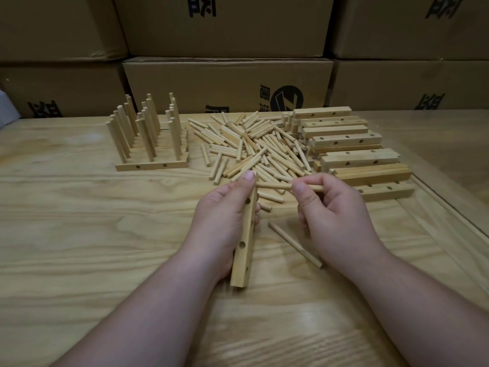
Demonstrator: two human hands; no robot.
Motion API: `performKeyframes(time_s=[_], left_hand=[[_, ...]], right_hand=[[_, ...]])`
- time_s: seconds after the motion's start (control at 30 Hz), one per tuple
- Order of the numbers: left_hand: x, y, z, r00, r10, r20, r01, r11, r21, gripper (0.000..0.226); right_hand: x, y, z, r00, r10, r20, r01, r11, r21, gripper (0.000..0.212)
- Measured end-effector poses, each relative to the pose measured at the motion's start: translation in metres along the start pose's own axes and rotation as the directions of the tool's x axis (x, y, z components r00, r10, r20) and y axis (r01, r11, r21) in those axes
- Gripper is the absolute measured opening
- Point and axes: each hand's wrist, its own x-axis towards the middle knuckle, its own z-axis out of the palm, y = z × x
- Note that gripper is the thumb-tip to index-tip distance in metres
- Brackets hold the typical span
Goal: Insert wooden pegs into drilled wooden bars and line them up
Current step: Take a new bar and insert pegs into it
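Left hand [225, 215] gripping a drilled bar [244, 239] upright-tilted, right hand [333, 207] pinching a peg [272, 185] sideways against it, mid-worktop [79, 234].

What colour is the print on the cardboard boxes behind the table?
Black, on plain brown cardboard boxes. It shows in the head view, the only one.

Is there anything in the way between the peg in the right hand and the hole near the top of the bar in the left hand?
Nothing visible. The right hand pinches the peg, whose tip already meets the bar just below the left hand's thumb.
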Motion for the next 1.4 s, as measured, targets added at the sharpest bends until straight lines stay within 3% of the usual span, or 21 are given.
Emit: performKeyframes(time_s=[0.17,0.63,1.23,1.4], left_hand=[[-0.001,-0.002,0.001,0.998,0.030,-0.055,-0.030,1.000,-0.007,0.028],[0.000,0.000,-0.002,1.000,0.015,-0.010,-0.015,1.000,0.014,0.027],[-0.003,0.002,-0.004,1.000,-0.002,0.031,0.004,0.998,-0.058,0.026],[-0.003,-0.001,0.000,0.999,0.041,-0.006,-0.041,0.999,-0.002,0.026]], right_hand=[[-0.003,-0.003,0.003,0.999,-0.041,0.007,0.041,0.998,-0.048,0.007],[-0.004,-0.008,0.002,0.997,-0.078,0.005,0.078,0.995,-0.062,0.007],[-0.002,-0.005,0.005,0.999,0.034,0.031,-0.036,0.995,0.090,0.007],[-0.002,-0.007,0.005,0.999,0.032,0.001,-0.032,0.989,0.148,0.009]])
